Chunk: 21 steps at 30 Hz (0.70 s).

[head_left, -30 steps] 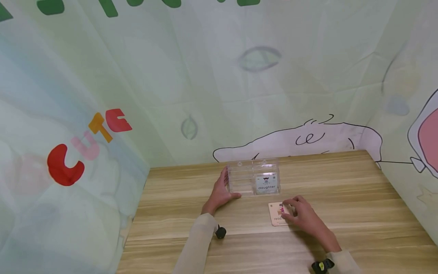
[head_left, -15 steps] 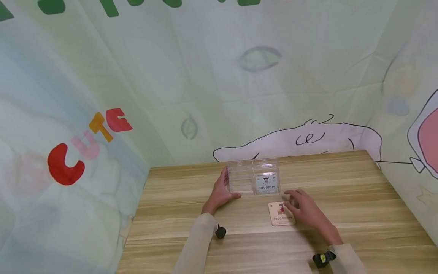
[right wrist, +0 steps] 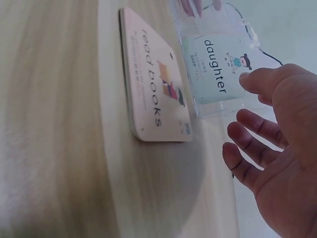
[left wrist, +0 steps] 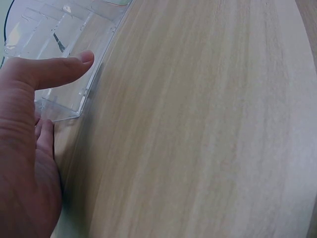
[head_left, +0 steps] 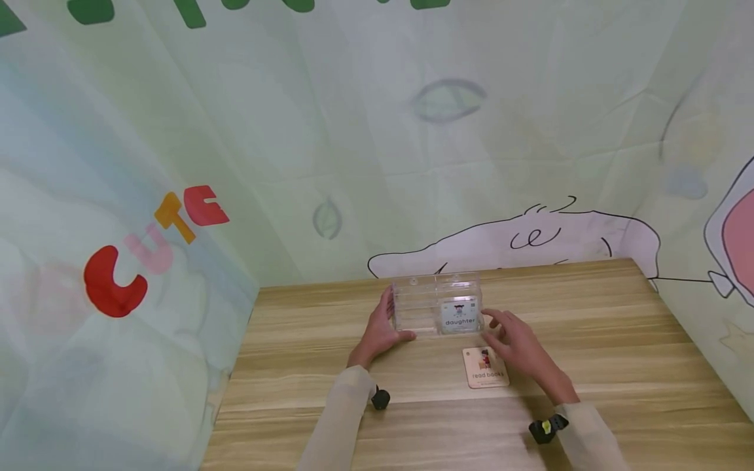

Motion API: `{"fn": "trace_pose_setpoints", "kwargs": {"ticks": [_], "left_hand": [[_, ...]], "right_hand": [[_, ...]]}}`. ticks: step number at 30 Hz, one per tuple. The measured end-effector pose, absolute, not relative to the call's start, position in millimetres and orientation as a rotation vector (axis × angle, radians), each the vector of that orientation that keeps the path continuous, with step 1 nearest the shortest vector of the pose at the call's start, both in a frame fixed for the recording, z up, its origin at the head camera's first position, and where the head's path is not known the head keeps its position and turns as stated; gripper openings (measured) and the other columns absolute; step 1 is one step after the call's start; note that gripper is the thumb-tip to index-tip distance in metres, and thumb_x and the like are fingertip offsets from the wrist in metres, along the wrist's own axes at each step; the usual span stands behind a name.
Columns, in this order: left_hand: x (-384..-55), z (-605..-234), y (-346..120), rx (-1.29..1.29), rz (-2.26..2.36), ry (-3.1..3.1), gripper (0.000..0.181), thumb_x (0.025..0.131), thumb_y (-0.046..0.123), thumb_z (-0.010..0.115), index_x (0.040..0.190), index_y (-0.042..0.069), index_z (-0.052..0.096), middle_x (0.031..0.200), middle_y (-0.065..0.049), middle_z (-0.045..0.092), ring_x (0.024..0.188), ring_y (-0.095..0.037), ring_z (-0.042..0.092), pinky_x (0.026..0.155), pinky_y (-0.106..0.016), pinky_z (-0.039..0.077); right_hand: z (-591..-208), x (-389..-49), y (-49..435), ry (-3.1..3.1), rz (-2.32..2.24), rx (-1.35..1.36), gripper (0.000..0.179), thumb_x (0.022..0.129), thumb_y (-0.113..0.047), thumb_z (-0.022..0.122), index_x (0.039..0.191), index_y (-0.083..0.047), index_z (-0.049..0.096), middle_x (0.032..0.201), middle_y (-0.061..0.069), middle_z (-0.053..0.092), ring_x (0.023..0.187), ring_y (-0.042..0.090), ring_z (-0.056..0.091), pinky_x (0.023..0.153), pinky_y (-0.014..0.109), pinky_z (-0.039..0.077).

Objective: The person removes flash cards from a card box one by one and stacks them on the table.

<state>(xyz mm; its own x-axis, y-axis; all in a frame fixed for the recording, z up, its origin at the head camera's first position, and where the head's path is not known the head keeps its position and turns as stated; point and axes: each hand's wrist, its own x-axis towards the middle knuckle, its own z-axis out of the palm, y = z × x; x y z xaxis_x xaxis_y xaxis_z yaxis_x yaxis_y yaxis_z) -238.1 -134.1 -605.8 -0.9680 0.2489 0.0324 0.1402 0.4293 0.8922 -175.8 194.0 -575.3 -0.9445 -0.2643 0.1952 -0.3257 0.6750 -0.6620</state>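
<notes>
A clear plastic card box point(head_left: 415, 306) stands near the back of the table, divided into two bays. Its right bay holds a pale blue "daughter" flashcard point(head_left: 460, 316); no card shows in the left bay. My left hand point(head_left: 377, 335) grips the box's left end, thumb point(left wrist: 62, 70) across the front and fingers round the side. By the right end is my right hand point(head_left: 520, 341), fingers loosely bent and apart, holding nothing. In front of the box lies a pink stack of "read books" flashcards point(right wrist: 153, 84) with rounded corners, just beside the right hand.
The wood-grain table point(head_left: 424, 418) meets a printed cloth backdrop point(head_left: 365, 163) along its back and sides. Black wrist cameras are strapped at both cuffs, the right one point(head_left: 544, 428) close over the tabletop.
My right hand has let go of the pink flashcard stack and moved up to the box's right end, uncovering the words "read books". The left hand and the box stay put.
</notes>
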Motion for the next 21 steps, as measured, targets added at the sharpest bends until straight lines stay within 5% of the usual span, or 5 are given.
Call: {"fn": "trace_pose_setpoints", "kwargs": {"ticks": [21], "left_hand": [[-238,-606,-134,0.334,1.560,2.557,0.127,0.076,0.015,0.097,0.170,0.011,0.012,0.173,-0.016,0.029,0.159,-0.032,0.033,0.130,-0.042,0.031]], "right_hand": [[-571,-195,187,-2.795,1.185,0.540,0.054,0.100,-0.010,0.074,0.150,-0.004,0.055,0.106,0.010,0.065,0.082,0.014,0.058,0.066,0.026,0.054]]}}
